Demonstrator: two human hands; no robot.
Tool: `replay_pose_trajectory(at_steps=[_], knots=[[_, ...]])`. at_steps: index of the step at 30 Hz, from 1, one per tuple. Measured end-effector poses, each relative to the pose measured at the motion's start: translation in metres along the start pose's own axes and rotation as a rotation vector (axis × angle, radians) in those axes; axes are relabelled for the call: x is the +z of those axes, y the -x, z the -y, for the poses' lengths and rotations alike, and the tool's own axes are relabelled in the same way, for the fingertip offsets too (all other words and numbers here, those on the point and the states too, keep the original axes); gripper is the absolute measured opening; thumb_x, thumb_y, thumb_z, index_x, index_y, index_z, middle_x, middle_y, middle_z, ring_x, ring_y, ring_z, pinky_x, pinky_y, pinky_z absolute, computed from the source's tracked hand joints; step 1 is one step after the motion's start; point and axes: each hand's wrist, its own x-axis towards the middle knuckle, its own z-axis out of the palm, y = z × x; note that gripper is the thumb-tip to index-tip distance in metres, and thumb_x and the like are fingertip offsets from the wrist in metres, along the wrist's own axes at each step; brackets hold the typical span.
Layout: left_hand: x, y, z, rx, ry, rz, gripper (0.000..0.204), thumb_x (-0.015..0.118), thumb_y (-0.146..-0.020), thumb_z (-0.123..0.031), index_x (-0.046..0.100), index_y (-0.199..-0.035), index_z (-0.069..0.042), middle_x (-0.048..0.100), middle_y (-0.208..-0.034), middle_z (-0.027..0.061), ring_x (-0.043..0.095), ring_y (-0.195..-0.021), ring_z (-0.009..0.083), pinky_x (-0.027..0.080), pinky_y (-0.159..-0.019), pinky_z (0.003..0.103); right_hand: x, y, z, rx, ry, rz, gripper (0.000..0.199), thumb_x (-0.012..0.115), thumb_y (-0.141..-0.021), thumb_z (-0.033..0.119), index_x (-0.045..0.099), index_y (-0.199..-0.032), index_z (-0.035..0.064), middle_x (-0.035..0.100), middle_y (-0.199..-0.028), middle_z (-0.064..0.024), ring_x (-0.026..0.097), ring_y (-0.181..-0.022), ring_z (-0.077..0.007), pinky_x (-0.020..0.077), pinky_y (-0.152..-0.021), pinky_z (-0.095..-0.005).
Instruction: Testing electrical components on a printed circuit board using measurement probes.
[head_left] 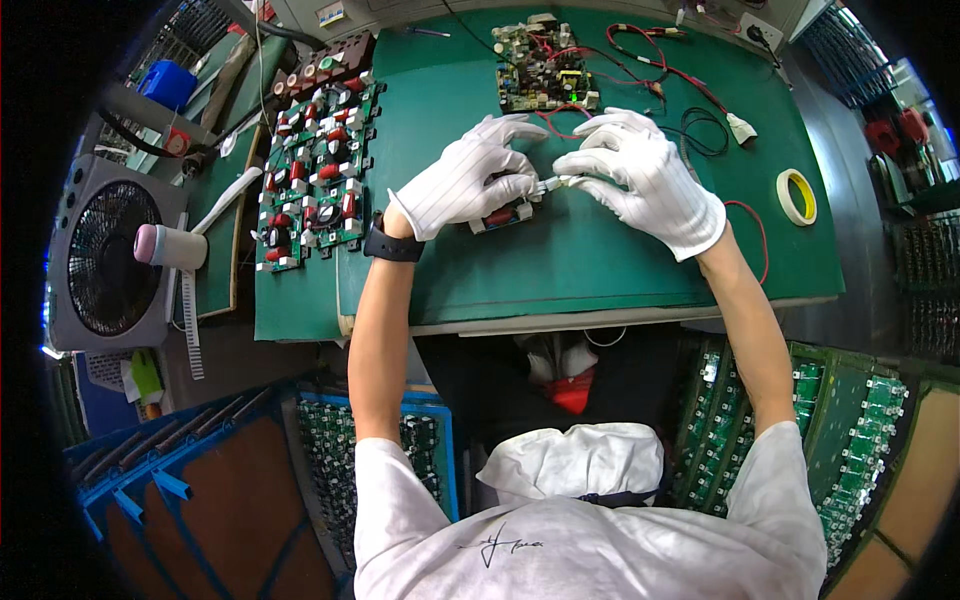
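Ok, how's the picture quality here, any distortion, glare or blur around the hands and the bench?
Head view: strong fisheye bend, so the green bench edge curves and the corners go black. Lighting is bright and even, with only soft shadows under the left hand and right hand. The white gloves look slightly washed out. The hands are sharp; the fan and the blue trays near the rim look stretched and softer.

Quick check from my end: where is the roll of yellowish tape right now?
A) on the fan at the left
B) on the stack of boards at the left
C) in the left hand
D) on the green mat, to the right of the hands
D: the roll of tape lies flat on the green mat near its right edge, beyond the right hand and untouched by it.
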Motion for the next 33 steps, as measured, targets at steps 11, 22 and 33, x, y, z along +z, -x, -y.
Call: replay_pose_trajectory(at_steps=[11, 22, 33], knots=[[0.003, 0.003, 0.003, 0.076, -0.039, -0.058, 0.038, 0.063, -0.105, -0.034, 0.077, -0.105, 0.001, 0.059, -0.153, 0.021, 0.059, -0.133, 0.0415, 0.056, -0.102, 0.047, -0.003, -0.009, 0.001, -0.038, 0.088, 0.051, 0.02, 0.085, -0.085, 0.022, 0.081, -0.103, 0.0136, 0.076, -0.102, -0.0105, 0.072, -0.105, -0.0306, 0.0546, -0.104, -0.0461], [0.014, 0.004, 0.001, -0.038, 0.003, -0.138, 0.026, 0.068, -0.1, -0.03, 0.081, -0.097, -0.008, 0.068, -0.138, 0.0133, 0.062, -0.129, 0.0388, 0.052, -0.108, 0.047, 0.004, -0.02, 0.008, -0.063, 0.126, 0.08, 0.015, 0.08, -0.09, 0.024, 0.079, -0.097, 0.0103, 0.074, -0.1, -0.011, 0.072, -0.103, -0.0313, 0.0528, -0.107, -0.048], [-0.009, 0.031, -0.016, -0.268, -0.057, -0.204, 0.07, 0.079, -0.091, -0.052, 0.066, -0.142, -0.006, 0.056, -0.154, 0.0235, 0.056, -0.141, 0.043, 0.047, -0.118, 0.049, -0.063, 0.006, 0.003, 0.107, 0.158, 0.042, 0.041, 0.083, -0.092, 0.028, 0.076, -0.129, 0.0115, 0.075, -0.12, -0.0155, 0.069, -0.119, -0.0347, 0.0522, -0.106, -0.047]])
